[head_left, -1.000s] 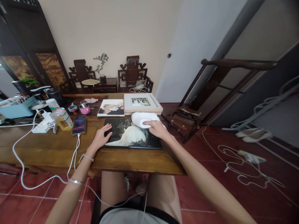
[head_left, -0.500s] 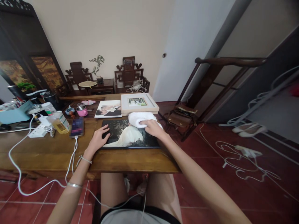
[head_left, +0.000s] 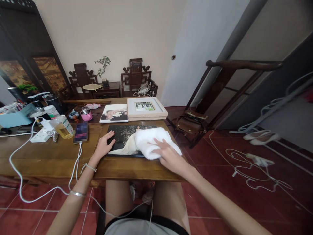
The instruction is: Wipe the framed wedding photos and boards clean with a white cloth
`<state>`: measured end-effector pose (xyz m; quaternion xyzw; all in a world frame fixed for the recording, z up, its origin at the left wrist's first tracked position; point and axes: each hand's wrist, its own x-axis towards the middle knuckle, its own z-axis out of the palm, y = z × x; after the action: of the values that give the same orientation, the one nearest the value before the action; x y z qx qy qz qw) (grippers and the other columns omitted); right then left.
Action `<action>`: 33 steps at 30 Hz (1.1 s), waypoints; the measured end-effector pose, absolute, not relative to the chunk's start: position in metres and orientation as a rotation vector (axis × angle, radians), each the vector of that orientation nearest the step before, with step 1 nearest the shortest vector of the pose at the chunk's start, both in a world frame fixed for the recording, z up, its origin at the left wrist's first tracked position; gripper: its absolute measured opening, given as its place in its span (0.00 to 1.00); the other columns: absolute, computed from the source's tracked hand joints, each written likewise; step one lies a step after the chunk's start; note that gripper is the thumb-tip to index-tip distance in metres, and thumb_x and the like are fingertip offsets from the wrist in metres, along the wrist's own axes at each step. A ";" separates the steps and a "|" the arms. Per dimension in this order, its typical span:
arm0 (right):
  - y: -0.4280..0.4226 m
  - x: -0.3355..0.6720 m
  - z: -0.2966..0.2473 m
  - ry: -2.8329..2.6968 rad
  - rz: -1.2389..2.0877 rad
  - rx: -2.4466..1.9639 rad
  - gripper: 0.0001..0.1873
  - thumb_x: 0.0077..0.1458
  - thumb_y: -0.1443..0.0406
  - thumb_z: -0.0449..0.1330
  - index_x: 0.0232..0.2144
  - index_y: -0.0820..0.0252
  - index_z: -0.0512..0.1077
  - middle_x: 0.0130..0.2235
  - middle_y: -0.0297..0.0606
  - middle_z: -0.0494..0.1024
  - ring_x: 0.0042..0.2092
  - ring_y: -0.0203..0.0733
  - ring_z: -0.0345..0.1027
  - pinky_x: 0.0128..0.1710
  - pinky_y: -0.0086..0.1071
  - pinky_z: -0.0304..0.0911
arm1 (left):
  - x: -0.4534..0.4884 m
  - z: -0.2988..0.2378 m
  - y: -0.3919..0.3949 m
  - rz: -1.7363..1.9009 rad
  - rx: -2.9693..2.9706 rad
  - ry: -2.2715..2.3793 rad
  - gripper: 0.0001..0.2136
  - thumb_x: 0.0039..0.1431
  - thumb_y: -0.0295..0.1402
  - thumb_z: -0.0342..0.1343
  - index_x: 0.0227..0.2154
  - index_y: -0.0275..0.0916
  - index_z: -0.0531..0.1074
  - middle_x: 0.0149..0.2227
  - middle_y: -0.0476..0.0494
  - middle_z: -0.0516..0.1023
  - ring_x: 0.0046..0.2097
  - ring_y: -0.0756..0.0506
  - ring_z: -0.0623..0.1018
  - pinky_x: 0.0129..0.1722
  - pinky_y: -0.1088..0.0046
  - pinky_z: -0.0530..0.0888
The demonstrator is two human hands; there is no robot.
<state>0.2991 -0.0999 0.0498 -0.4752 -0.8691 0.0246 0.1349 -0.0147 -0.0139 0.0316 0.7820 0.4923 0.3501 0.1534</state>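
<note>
A glossy dark photo panel [head_left: 121, 134] showing a white gown lies flat near the table's front edge. My left hand [head_left: 104, 144] rests on its left end, thumb and fingers apart, holding nothing. On the panel's right part lies a folded white towel [head_left: 149, 138], which hides that side of the picture. My right hand [head_left: 168, 155] presses down on the towel and grips its near right part, some fingers stretched over the cloth. Just behind the panel are a white picture board [head_left: 114, 114] and a pale framed photo [head_left: 158, 112].
To the left are a phone [head_left: 81, 132] on a white cable, a bottle of yellow liquid [head_left: 63, 126], a power strip [head_left: 40, 137] and a pink cup [head_left: 86, 115]. A dark wooden chair with a brown bag [head_left: 192, 122] stands right of the table [head_left: 137, 171].
My right hand has drawn the white towel toward me and slightly right across the panel, from its back edge to its near edge. My left hand has stayed on the panel's left end.
</note>
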 end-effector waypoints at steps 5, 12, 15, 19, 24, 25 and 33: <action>-0.124 0.305 0.050 -2.533 0.159 -1.286 0.33 0.33 0.81 0.47 0.39 0.55 0.77 0.59 0.35 0.66 0.64 0.52 0.47 0.62 0.56 0.43 | -0.013 0.031 -0.015 1.009 2.252 1.435 0.20 0.58 0.39 0.52 0.50 0.32 0.71 0.56 0.35 0.70 0.59 0.39 0.68 0.61 0.59 0.62; -0.023 0.300 0.057 -2.437 0.096 -1.443 0.33 0.39 0.81 0.47 0.46 0.59 0.75 0.50 0.45 0.75 0.61 0.52 0.55 0.59 0.51 0.51 | -0.014 0.028 -0.012 0.998 2.316 1.443 0.19 0.58 0.38 0.52 0.46 0.31 0.74 0.54 0.34 0.71 0.58 0.40 0.69 0.60 0.59 0.64; 0.012 0.294 0.059 -2.426 0.068 -1.470 0.33 0.40 0.81 0.48 0.47 0.57 0.74 0.49 0.42 0.76 0.61 0.50 0.56 0.57 0.47 0.53 | -0.014 0.026 -0.010 1.013 2.324 1.458 0.19 0.58 0.38 0.52 0.46 0.31 0.74 0.54 0.34 0.72 0.58 0.40 0.69 0.60 0.59 0.63; 0.012 0.294 0.055 -2.433 0.041 -1.455 0.33 0.40 0.81 0.48 0.47 0.57 0.74 0.52 0.44 0.74 0.62 0.50 0.54 0.58 0.49 0.51 | -0.012 0.025 -0.009 1.017 2.325 1.479 0.19 0.58 0.38 0.51 0.47 0.31 0.73 0.54 0.33 0.71 0.58 0.40 0.68 0.60 0.59 0.63; -0.063 0.298 0.048 -2.462 0.057 -1.355 0.33 0.39 0.81 0.47 0.46 0.59 0.74 0.57 0.46 0.68 0.62 0.52 0.52 0.60 0.54 0.46 | -0.012 0.025 -0.011 1.006 2.309 1.481 0.19 0.59 0.38 0.51 0.49 0.32 0.72 0.56 0.35 0.69 0.59 0.41 0.68 0.60 0.59 0.63; -0.082 0.299 0.047 -2.472 0.067 -1.330 0.34 0.38 0.82 0.47 0.45 0.58 0.75 0.58 0.43 0.67 0.63 0.52 0.51 0.60 0.54 0.45 | -0.011 0.026 -0.012 1.002 2.304 1.488 0.19 0.59 0.38 0.51 0.50 0.32 0.71 0.57 0.35 0.69 0.59 0.41 0.68 0.60 0.59 0.63; -0.121 0.300 0.052 -2.537 0.120 -1.298 0.33 0.35 0.81 0.47 0.41 0.56 0.76 0.58 0.37 0.67 0.63 0.55 0.50 0.60 0.57 0.46 | -0.011 0.029 -0.013 0.985 2.292 1.519 0.19 0.58 0.38 0.52 0.48 0.31 0.73 0.56 0.34 0.69 0.58 0.39 0.69 0.60 0.58 0.64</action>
<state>0.2998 -0.1209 0.0520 -0.4505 -0.8801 0.0417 0.1442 -0.0110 -0.0131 0.0292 0.7799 0.5168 0.3353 0.1102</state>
